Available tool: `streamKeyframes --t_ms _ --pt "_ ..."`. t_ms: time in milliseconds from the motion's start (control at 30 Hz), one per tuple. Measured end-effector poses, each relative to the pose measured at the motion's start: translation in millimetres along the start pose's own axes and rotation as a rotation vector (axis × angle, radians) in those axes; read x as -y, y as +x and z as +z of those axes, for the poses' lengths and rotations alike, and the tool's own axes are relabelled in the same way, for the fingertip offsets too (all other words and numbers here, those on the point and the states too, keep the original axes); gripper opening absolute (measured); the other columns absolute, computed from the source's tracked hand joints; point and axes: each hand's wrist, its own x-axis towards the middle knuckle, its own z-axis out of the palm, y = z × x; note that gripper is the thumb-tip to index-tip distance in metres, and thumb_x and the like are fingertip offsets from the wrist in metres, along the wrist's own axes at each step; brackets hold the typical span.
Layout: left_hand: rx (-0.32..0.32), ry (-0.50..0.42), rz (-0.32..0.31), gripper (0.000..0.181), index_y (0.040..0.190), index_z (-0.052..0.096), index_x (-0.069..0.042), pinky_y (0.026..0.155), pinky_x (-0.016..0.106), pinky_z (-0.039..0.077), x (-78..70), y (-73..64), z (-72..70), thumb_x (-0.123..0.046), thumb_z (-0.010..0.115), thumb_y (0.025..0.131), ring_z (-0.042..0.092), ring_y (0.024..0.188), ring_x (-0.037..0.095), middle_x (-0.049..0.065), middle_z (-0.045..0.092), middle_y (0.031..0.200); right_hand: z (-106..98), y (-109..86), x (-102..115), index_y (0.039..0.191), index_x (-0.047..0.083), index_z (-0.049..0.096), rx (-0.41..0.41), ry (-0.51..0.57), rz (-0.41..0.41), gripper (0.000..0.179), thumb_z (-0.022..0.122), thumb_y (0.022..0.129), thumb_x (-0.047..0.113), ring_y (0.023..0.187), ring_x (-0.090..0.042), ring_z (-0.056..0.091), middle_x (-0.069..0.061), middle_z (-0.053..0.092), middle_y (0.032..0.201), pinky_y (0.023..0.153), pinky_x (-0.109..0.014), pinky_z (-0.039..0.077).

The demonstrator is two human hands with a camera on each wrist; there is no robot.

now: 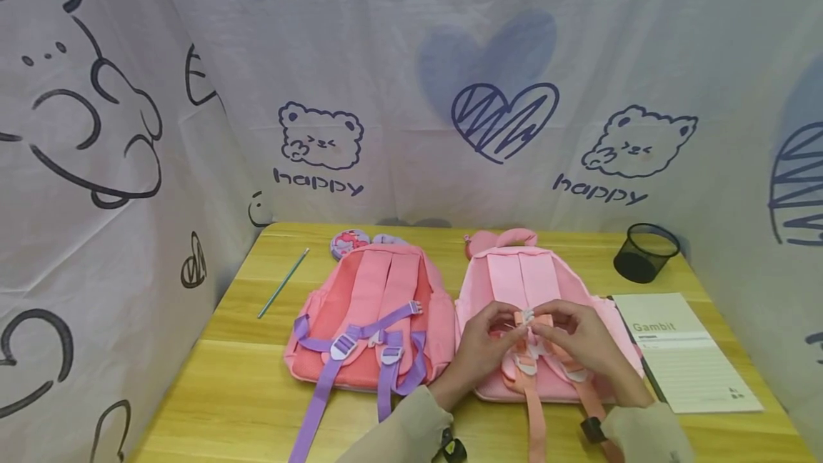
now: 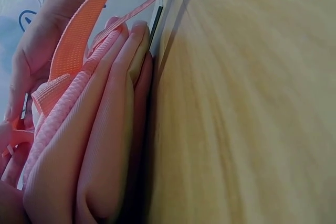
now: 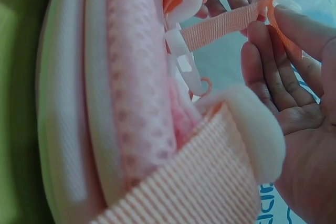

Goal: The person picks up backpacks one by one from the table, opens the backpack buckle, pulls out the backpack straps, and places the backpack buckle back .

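A light pink backpack (image 1: 562, 281) lies with its shoulder straps facing up. Above its lower back, my left hand (image 1: 482, 345) and right hand (image 1: 586, 338) meet at a small white buckle (image 1: 528, 315) on orange webbing. Thumb and fingertips of each hand pinch there, the left on the buckle's left side, the right on its right side. In the right wrist view, an orange strap (image 3: 220, 27) runs from a white plastic piece (image 3: 184, 61) up to the fingertips. A white strap adjuster (image 3: 262, 135) stands close to the camera. Fingers partly hide the buckle.
Left of it lies a coral backpack (image 1: 382, 270) with purple straps (image 1: 326, 384). A pencil (image 1: 283, 283) is at the far left. On the right are a notebook (image 1: 691, 356) and a black mesh pen holder (image 1: 646, 254). Loose orange strap ends (image 1: 536, 420) hang toward the table's front.
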Motion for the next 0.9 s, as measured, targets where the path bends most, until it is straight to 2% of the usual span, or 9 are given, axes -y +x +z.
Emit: streamKeyframes --t_ms 233,433,567,900 --pt "-0.007 0.016 0.019 0.022 0.118 0.067 -0.009 0.085 0.028 0.059 -0.9 0.2 1.0 -0.018 0.072 0.098 0.072 0.097 0.011 0.013 0.075 0.112 2.3 1.7 -0.7 0.113 0.001 0.072 0.013 0.041 -0.017 0.020 0.073 0.093 0.000 0.076 -0.002 0.063 0.007 0.072 0.095 0.066 -0.021 0.053" --pt "-0.018 -0.008 -0.017 0.021 0.118 0.067 -0.008 0.089 0.026 0.058 -2.0 -0.7 0.6 -0.014 0.072 0.098 0.071 0.101 0.017 0.015 0.075 0.113 -4.0 -1.8 -0.4 0.115 0.004 0.072 0.000 -0.039 0.051 0.021 0.074 0.095 0.008 0.081 -0.004 0.066 0.004 0.074 0.098 0.071 -0.022 0.055" --pt "-0.018 0.000 -0.029 0.022 0.118 0.067 -0.009 0.091 0.026 0.057 -1.1 -0.4 -0.1 -0.015 0.072 0.098 0.070 0.103 0.014 0.014 0.075 0.114 -5.8 -3.3 -1.0 0.112 0.008 0.074 -0.018 -0.081 0.080 0.019 0.076 0.094 0.012 0.082 -0.004 0.068 0.003 0.076 0.100 0.071 -0.023 0.053" --pt "0.012 -0.010 0.008 0.022 0.118 0.066 -0.009 0.083 0.026 0.060 2.0 -0.7 0.3 -0.018 0.072 0.098 0.070 0.095 0.010 0.014 0.075 0.110 2.1 -1.2 -0.2 0.114 -0.003 0.071 0.005 0.034 -0.015 0.021 0.073 0.093 -0.002 0.083 -0.003 0.068 0.003 0.075 0.095 0.071 -0.022 0.056"
